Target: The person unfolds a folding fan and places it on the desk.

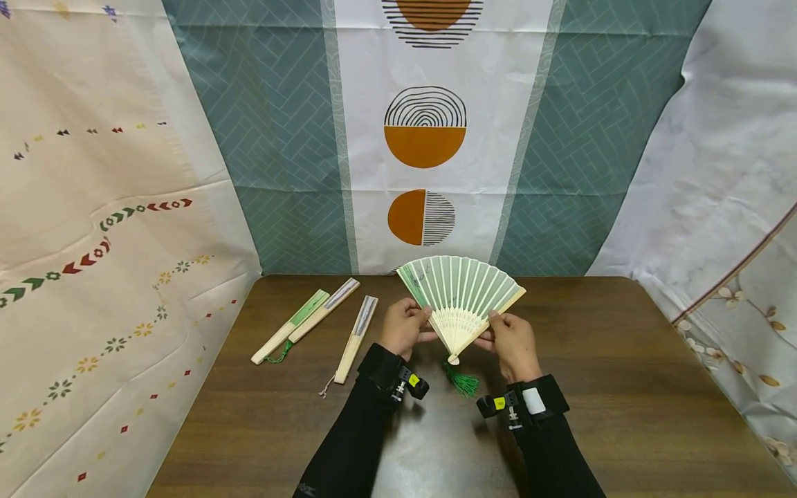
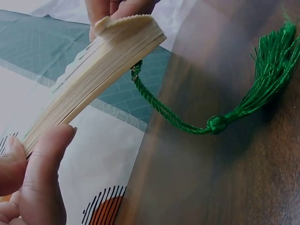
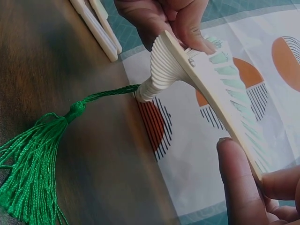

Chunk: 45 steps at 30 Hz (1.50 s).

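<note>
A pale green folding fan (image 1: 461, 297) is spread wide above the table, its ribs converging at the pivot toward the person. My left hand (image 1: 403, 326) pinches its left outer rib, while my right hand (image 1: 513, 343) pinches the right one between thumb and fingers. From the pivot hangs a green tassel (image 1: 462, 382); its braided cord and loose threads show large in both wrist views. Seen edge-on in the left wrist view, the wooden ribs (image 2: 89, 77) lie stacked close. The right wrist view shows the ribs (image 3: 166, 65) fanned apart near the pivot.
Left of the hands lie closed folding fans: a green one (image 1: 291, 326), one beside it with a grey-white leaf (image 1: 325, 310), and another (image 1: 356, 339) nearer the left hand. The brown wooden table (image 1: 623, 387) ends at a patterned cloth backdrop (image 1: 299, 138).
</note>
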Available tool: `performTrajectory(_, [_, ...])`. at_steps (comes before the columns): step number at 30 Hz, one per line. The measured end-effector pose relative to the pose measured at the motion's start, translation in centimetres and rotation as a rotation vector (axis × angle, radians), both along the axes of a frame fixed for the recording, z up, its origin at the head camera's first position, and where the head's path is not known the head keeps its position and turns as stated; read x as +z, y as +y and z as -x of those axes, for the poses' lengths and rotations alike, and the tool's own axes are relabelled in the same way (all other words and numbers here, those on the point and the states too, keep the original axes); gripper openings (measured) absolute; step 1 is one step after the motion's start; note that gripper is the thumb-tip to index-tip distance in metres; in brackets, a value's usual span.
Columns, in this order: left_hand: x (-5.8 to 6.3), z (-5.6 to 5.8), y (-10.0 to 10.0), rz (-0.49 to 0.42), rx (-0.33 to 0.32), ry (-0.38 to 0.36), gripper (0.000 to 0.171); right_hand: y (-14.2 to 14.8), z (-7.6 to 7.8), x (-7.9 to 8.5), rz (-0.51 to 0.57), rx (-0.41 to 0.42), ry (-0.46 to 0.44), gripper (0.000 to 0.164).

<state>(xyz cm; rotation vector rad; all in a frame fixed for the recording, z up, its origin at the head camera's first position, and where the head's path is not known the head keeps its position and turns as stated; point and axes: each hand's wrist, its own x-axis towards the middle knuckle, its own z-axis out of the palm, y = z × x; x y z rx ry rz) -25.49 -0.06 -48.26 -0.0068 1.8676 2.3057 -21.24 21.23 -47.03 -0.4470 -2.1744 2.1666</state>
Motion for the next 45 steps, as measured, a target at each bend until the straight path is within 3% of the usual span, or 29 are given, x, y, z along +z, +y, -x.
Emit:
performTrajectory(28, [-0.26,0.33,0.23,-0.092,0.094,-0.01,0.023,0.29,0.0,-0.17,0.084,-0.071,0.005,0.048])
performTrajectory(36, [-0.28,0.31,0.24,-0.123,0.127,-0.003,0.023,0.29,0.12,-0.17,0.097,-0.093,0.014,0.051])
performTrajectory(45, [-0.31,0.3,0.26,-0.155,0.158,-0.004,0.017,0.05,0.24,-0.28,0.135,-0.131,0.044,0.043])
